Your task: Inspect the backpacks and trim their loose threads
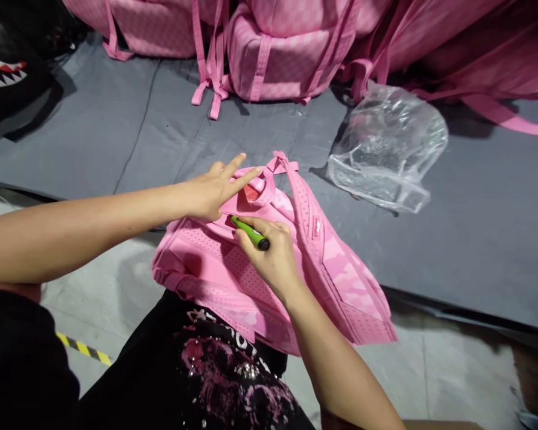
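Observation:
A pink backpack (251, 269) with camouflage-patterned and dotted panels lies tilted across the table's edge and my lap, its strap side up. My left hand (213, 190) rests on its upper part with fingers spread. Between the fingers of my right hand (273, 251) is a green marker (250, 233) with a black end. The marker's tip points to the upper left and is at or very near the pink fabric beside my left thumb; contact cannot be made out. A red patch (252, 192) shows inside the backpack's top loop.
A crumpled clear plastic bag (390, 149) lies on the grey-covered table (475, 239) to the right. Several pink checkered backpacks (287, 60) stand along the back. At the far left is a black bag (9, 77) with a shark-mouth print. Yellow-black tape (84, 348) marks the floor.

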Demonstrator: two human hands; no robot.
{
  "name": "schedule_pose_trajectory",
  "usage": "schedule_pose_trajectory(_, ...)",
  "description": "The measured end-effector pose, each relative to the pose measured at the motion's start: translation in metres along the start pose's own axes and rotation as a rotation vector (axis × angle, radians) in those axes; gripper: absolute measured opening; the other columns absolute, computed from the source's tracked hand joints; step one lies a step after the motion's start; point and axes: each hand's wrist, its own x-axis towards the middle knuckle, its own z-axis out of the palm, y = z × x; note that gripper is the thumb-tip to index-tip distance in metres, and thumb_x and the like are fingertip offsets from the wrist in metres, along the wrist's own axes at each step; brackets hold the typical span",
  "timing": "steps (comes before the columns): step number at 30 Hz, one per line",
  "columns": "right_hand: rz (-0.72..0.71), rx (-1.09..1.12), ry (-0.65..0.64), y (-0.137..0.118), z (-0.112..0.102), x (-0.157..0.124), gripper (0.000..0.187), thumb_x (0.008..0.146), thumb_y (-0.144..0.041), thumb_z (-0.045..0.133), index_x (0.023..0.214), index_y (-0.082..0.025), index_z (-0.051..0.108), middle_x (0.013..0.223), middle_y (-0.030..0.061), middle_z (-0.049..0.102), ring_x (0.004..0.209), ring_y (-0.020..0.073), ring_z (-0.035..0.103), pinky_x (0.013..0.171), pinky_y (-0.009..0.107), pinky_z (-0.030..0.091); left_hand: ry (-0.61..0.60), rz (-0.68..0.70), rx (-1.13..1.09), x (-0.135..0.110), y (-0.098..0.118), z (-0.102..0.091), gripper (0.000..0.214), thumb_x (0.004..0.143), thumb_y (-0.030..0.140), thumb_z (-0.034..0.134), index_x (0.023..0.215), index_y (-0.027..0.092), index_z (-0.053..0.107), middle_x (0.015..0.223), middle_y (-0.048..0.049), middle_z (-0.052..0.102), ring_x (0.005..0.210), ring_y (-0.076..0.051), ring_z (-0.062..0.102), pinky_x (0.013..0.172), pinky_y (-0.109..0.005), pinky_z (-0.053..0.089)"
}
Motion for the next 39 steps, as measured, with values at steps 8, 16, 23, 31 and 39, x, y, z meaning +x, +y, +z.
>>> schedule_pose_trajectory(8, 0.022, -0.006, 0.003, -0.002, 0.001, 0.002, 0.021, 0.089, -0.027, 0.066, 0.108, -0.022, 0.074, 0.105, 0.0054, 0.079, 0.095, 0.0259, 0.073, 0.089, 0.046, 0.048, 0.033, 0.106, 0.029, 0.014, -0.021, 0.017, 0.124, 0.073, 0.018, 0.066, 0.155, 0.034, -0.026, 0.168, -0.0162, -0.016, 0.146, -0.04, 0.033, 0.097, -0.039, 0.049)
schedule_pose_trajectory(16, 0.019, 0.009, 0.007, -0.004, 0.014, 0.011, 0.021, 0.089, -0.029, 0.065, 0.106, -0.022, 0.075, 0.106, 0.0053, 0.079, 0.098, 0.0265, 0.073, 0.093, 0.047, 0.048, -0.097, 0.053, -0.017, 0.023, -0.021, 0.016, 0.13, 0.07, 0.01, 0.065, 0.15, 0.038, -0.034, 0.165, -0.0131, -0.029, 0.148, -0.045, 0.024, 0.103, -0.046, 0.045)
schedule_pose_trajectory(23, 0.01, -0.004, 0.014, -0.004, 0.014, 0.011, 0.02, 0.089, -0.028, 0.064, 0.104, -0.021, 0.075, 0.102, 0.0061, 0.079, 0.095, 0.0267, 0.074, 0.091, 0.048, 0.05, -0.117, 0.025, -0.052, 0.022, -0.016, 0.014, 0.134, 0.067, 0.003, 0.066, 0.149, 0.04, -0.034, 0.164, -0.0117, -0.031, 0.147, -0.045, 0.021, 0.105, -0.046, 0.042)
schedule_pose_trajectory(31, 0.018, 0.059, 0.004, -0.003, 0.017, 0.014, 0.023, 0.089, -0.028, 0.064, 0.107, -0.02, 0.075, 0.106, 0.0058, 0.079, 0.099, 0.0263, 0.073, 0.093, 0.048, 0.052, -0.074, 0.042, -0.089, 0.02, -0.016, 0.017, 0.128, 0.07, 0.003, 0.065, 0.154, 0.038, -0.025, 0.166, -0.0121, -0.025, 0.146, -0.044, 0.025, 0.102, -0.044, 0.043)
schedule_pose_trajectory(39, 0.003, 0.072, -0.013, -0.002, 0.017, 0.016, 0.022, 0.089, -0.026, 0.064, 0.108, -0.02, 0.075, 0.107, 0.0055, 0.079, 0.1, 0.0252, 0.073, 0.093, 0.045, 0.052, -0.129, 0.029, -0.084, 0.009, -0.005, -0.006, 0.116, 0.075, 0.0, 0.061, 0.16, 0.027, -0.013, 0.167, -0.0204, -0.015, 0.146, -0.043, 0.025, 0.104, -0.043, 0.042)
